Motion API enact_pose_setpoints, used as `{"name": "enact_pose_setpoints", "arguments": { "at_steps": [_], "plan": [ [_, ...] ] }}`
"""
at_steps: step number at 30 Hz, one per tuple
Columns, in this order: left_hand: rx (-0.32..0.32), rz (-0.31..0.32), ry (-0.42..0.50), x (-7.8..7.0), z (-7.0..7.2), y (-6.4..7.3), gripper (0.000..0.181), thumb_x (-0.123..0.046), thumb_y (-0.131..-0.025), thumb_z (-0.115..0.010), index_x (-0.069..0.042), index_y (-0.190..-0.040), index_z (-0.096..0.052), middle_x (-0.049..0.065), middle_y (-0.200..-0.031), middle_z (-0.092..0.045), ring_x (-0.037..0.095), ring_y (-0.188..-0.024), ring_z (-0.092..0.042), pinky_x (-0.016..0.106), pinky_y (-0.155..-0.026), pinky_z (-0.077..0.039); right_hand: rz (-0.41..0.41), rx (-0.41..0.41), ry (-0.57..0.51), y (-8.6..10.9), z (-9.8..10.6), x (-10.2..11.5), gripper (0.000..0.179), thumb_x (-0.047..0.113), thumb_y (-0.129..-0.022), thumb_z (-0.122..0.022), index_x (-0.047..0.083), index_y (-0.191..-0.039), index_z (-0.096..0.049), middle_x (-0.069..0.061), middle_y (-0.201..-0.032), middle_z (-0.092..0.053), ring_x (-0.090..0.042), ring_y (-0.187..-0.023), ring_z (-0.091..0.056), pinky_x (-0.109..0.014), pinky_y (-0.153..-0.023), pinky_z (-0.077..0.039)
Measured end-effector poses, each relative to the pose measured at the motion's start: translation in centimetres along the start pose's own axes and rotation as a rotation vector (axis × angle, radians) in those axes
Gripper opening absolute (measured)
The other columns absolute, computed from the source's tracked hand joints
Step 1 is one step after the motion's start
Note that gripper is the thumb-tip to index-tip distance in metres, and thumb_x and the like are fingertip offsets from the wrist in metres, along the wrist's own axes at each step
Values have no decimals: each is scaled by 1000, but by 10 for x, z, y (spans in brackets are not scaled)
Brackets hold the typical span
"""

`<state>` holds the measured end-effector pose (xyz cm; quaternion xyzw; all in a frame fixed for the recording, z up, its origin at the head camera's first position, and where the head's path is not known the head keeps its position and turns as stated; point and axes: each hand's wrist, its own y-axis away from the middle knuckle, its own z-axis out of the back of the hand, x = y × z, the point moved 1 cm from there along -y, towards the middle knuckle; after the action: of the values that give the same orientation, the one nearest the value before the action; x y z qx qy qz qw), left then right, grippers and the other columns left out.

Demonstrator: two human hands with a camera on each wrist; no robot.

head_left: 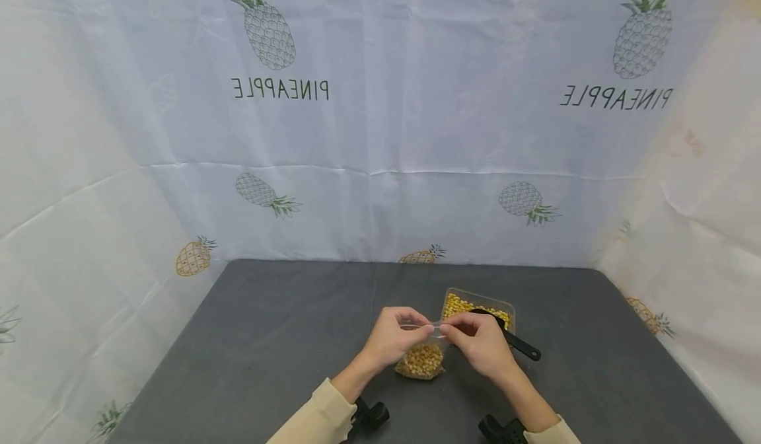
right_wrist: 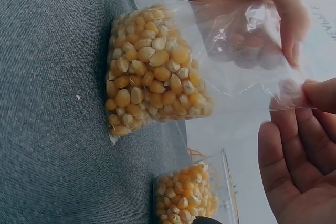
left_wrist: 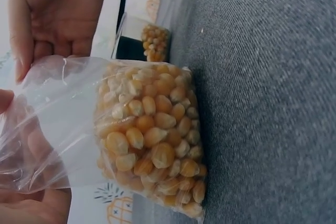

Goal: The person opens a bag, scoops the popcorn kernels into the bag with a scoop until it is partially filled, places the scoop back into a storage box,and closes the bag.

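Observation:
A clear plastic bag [head_left: 421,361] stands on the dark table, its lower part filled with yellow corn kernels [left_wrist: 152,129]. My left hand [head_left: 397,335] pinches the bag's top edge from the left. Close beside it, my right hand [head_left: 478,345] pinches the same edge between thumb and fingers. In the right wrist view the two thumbs nearly meet at the top of the bag [right_wrist: 231,61], and the film above the kernels looks creased. The bag's base rests on the cloth in both wrist views.
Behind my right hand sits a clear rectangular container [head_left: 480,298] of corn kernels. A black scoop [head_left: 523,347] lies in it, handle sticking out toward the right. A stray light speck [right_wrist: 78,97] lies on the grey tabletop [head_left: 285,338]. Pineapple-print curtains [head_left: 368,127] surround the table.

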<state>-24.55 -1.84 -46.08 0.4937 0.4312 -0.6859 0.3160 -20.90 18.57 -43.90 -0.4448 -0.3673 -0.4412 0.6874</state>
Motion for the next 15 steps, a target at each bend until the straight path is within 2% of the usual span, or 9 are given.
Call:
{"name": "enact_pose_setpoints", "arguments": {
  "at_steps": [9,15],
  "plan": [
    [-4,15,-34,-1,3,3,15,-15,-96,-72,-1,-98,-76,11,-104,-74,18,-98,-72,28,-75,-59,-51,-39,-28,1,-1,1,18,15,-95,-72,-2,-104,-75,-12,-91,-72,-28,-82,-71,-37,-72,-60],
    [-42,-2,-48,-2,5,6,19,-13,-95,-71,5,-99,-74,17,-101,-75,17,-91,-73,27,-73,-59,-82,-57,-44,1,-2,2,22,16,-94,-74,-4,-104,-74,-12,-91,-72,-28,-81,-71,-37,-72,-60]
  ]
}}
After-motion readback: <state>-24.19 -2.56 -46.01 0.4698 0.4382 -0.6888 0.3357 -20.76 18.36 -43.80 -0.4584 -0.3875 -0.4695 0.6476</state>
